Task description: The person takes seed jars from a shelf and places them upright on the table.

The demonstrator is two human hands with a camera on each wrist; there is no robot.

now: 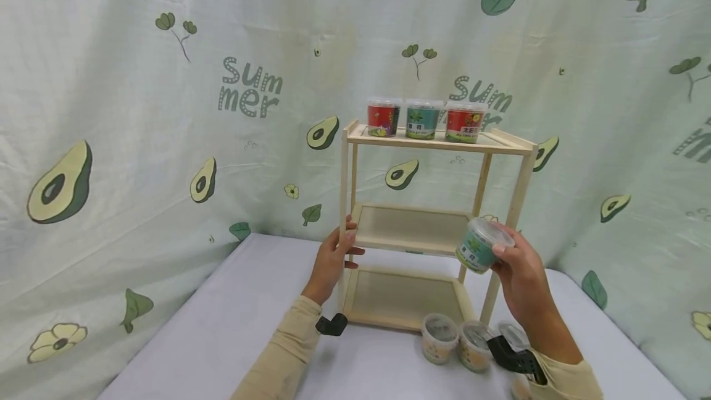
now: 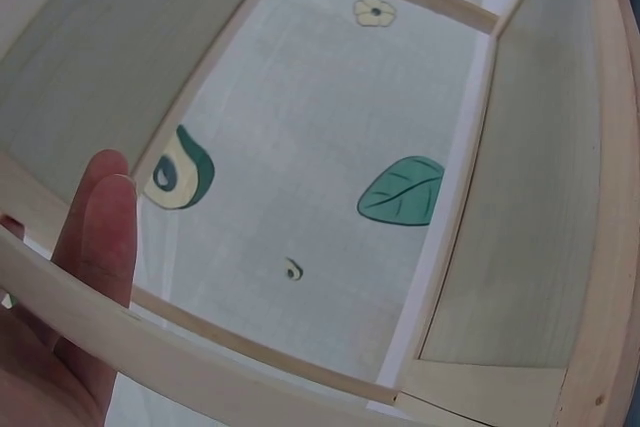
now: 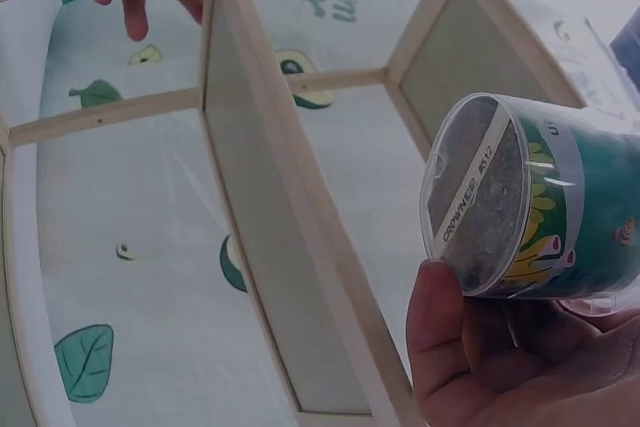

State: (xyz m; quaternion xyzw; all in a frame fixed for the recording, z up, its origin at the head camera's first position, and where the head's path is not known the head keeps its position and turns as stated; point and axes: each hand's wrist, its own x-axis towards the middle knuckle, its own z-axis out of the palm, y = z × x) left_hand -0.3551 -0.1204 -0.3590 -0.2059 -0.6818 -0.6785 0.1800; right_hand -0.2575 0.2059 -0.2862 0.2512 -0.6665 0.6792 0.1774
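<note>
My right hand point(image 1: 521, 267) grips a clear-lidded plastic cup with a green label point(image 1: 482, 245), tilted in front of the right end of the middle shelf. In the right wrist view the cup's clear base point(image 3: 480, 192) faces the camera, showing dark contents and a printed strip. At the other side, my left hand point(image 1: 333, 258) holds the left front post of a wooden three-tier shelf rack point(image 1: 439, 145), its fingers reaching past the post. Those fingers point(image 2: 108, 237) also show in the left wrist view beside the post point(image 2: 200, 347).
On the top shelf stand a red-labelled cup point(image 1: 383, 117), a green-labelled cup point(image 1: 423, 120) and another red-labelled cup point(image 1: 465, 122). Several lidded cups point(image 1: 439, 338) sit on the white table point(image 1: 222, 326) at the rack's lower right. A patterned curtain point(image 1: 139, 110) hangs behind.
</note>
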